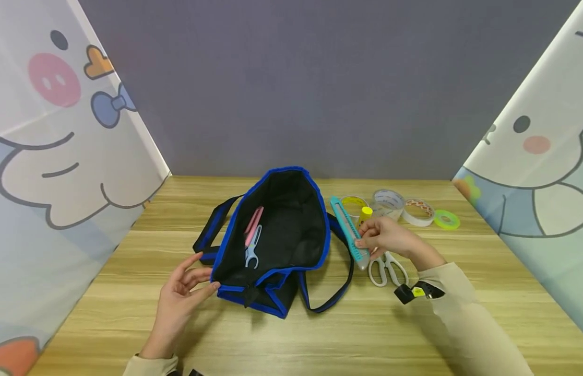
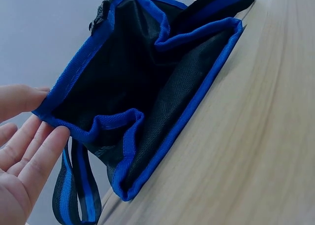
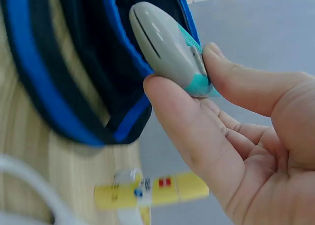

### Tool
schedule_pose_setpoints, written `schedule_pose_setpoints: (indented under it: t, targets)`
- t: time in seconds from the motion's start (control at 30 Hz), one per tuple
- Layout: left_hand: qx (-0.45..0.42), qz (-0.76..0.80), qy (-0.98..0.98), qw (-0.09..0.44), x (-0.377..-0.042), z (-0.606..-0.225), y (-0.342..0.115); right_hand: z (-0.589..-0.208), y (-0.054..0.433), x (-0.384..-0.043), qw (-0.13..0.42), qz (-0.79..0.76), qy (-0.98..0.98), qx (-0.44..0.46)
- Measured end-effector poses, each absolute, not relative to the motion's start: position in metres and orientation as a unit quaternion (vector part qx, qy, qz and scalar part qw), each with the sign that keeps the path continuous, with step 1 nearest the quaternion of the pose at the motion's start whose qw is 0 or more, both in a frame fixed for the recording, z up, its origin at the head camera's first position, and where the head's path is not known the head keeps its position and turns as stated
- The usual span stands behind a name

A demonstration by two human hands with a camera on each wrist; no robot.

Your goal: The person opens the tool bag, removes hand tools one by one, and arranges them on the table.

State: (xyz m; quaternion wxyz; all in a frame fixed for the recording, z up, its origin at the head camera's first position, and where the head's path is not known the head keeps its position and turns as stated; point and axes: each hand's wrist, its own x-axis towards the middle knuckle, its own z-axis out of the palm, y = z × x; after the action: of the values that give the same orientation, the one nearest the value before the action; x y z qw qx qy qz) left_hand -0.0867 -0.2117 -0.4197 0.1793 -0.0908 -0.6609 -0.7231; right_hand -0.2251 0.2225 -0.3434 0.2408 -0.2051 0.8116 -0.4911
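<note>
A black fabric bag [image 1: 291, 230] with blue trim stands with its mouth spread open. My left hand [image 1: 183, 297] pinches its near left corner between thumb and fingers, also seen closely in the left wrist view, where the blue edging [image 2: 74, 82] runs from the fingers. Inside the bag lie a slim pink item [image 1: 254, 224] and light blue scissors [image 1: 252, 249]. To the right of the bag, my right hand [image 1: 385, 237] holds a teal utility knife [image 1: 346, 224] near its grey end [image 3: 162, 43], thumb opposite the fingers, above the table.
White-handled scissors [image 1: 387, 270] lie below the right hand. Behind it are a yellow glue stick [image 1: 365, 214], clear tape [image 1: 388, 201], a white tape roll [image 1: 418, 213] and green tape [image 1: 447, 219]. The bag's strap [image 1: 331, 300] loops onto the table. A grey panel [image 1: 291, 94] stands behind.
</note>
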Motion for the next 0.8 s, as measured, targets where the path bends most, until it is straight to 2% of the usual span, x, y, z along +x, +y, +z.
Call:
schedule_pose_setpoints:
  t: [0.53, 0.8]
  targets:
    - [-0.113, -0.733, -0.647, 0.177, -0.087, -0.422, -0.213, -0.357, 0.296, -0.201, 0.235, -0.508, 0.815, -0.153]
    - [-0.103, -0.730, -0.652, 0.176, -0.086, -0.421, -0.212, -0.364, 0.332, -0.201, 0.236, -0.492, 0.831, -0.106]
